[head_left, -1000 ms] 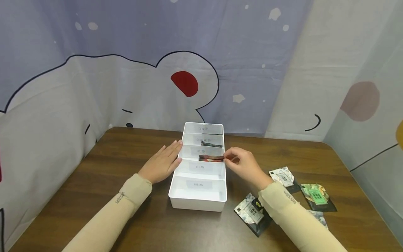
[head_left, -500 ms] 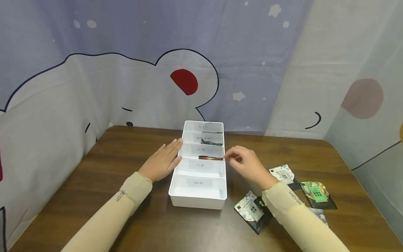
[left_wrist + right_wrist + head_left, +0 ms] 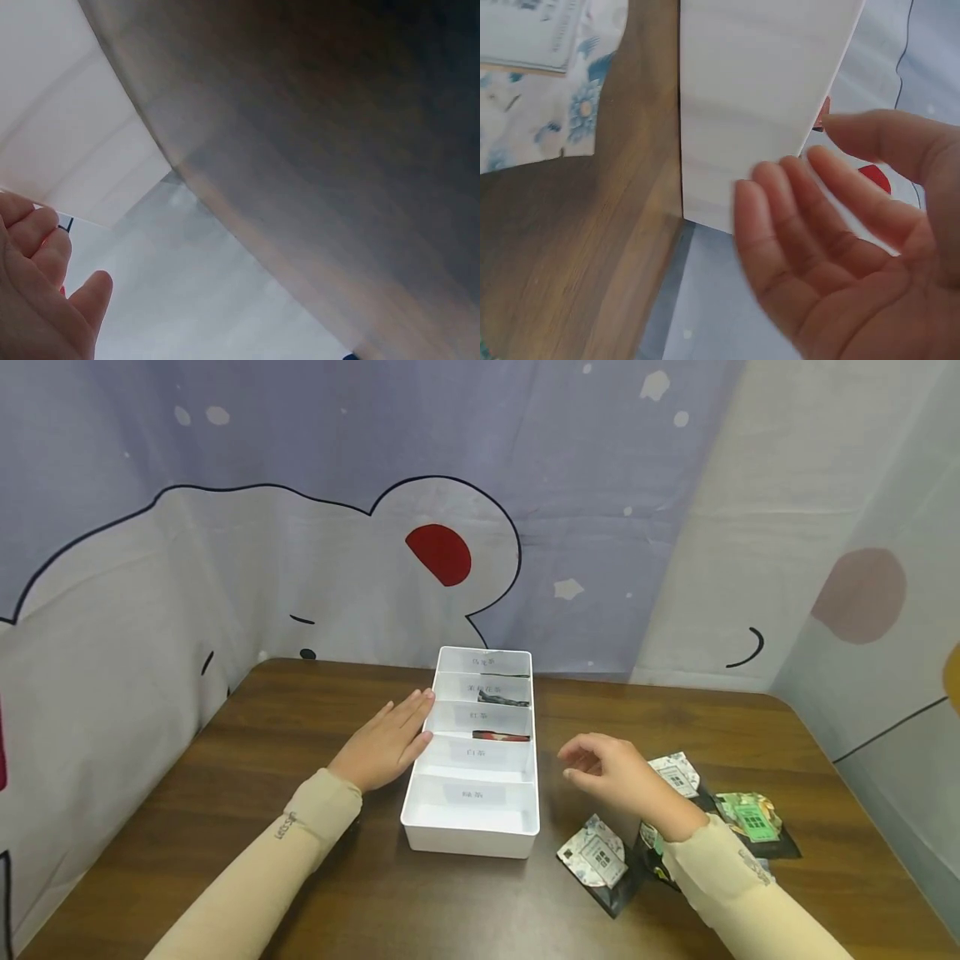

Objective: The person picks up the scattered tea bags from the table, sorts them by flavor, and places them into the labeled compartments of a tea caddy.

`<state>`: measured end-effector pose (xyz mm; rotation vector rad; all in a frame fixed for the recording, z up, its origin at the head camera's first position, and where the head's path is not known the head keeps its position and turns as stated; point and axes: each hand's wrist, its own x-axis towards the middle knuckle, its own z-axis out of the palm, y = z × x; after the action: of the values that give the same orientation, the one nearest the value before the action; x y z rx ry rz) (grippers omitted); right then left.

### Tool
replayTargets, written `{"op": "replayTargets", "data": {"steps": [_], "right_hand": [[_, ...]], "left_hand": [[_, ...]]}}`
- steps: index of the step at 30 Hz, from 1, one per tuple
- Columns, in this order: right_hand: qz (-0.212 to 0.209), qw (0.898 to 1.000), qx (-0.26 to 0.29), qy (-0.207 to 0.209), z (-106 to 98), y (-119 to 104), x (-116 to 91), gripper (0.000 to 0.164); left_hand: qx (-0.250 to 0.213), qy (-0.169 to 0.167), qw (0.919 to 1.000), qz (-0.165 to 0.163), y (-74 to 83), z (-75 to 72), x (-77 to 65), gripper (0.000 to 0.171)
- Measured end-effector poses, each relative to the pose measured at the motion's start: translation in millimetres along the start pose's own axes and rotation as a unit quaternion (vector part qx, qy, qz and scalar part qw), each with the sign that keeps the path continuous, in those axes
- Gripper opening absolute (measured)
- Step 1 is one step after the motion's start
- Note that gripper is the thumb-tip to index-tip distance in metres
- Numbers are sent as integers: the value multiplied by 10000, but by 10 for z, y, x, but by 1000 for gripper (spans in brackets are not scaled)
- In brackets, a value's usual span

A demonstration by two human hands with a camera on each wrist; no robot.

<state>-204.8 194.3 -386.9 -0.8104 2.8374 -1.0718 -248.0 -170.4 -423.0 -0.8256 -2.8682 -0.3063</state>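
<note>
A long white box (image 3: 471, 842) with several labelled compartments stands mid-table. My left hand (image 3: 384, 739) lies with straight fingers against its left rim; the left wrist view shows those fingers (image 3: 54, 255) at the edge. To the right of the box, my right hand (image 3: 615, 772) is in the air, loosely curled and holding nothing. In the right wrist view its fingers (image 3: 769, 217) are apart from one another. A red sachet (image 3: 501, 737) stands in the middle compartment. Behind it are a dark sachet (image 3: 502, 699) and, in the farthest compartment, a thin dark sachet edge (image 3: 504, 676).
Right of the box lies a white-and-black sachet (image 3: 598, 860). Farther right are another white sachet (image 3: 675, 774) and a green one (image 3: 756, 821), with more partly hidden under the right forearm. A patterned curtain (image 3: 315, 560) hangs behind the wooden table (image 3: 300, 702).
My right hand has let go of a red sachet, which sank into the middle compartment, and has drawn back to the right from the box's rim. The left hand stays put.
</note>
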Motion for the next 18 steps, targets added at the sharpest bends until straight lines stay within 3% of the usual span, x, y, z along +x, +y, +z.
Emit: {"op": "replayTargets", "data": {"steps": [10,18], "right_hand": [[808,9903,-99,-1128,-37,42,-220,38],[676,9874,-389,-1378,-13,126,-334,51]], "left_hand": [[-34,2,10000,-11,9,1,-3,66],[-95,-11,9999,-61,5,0,-7,66]]}}
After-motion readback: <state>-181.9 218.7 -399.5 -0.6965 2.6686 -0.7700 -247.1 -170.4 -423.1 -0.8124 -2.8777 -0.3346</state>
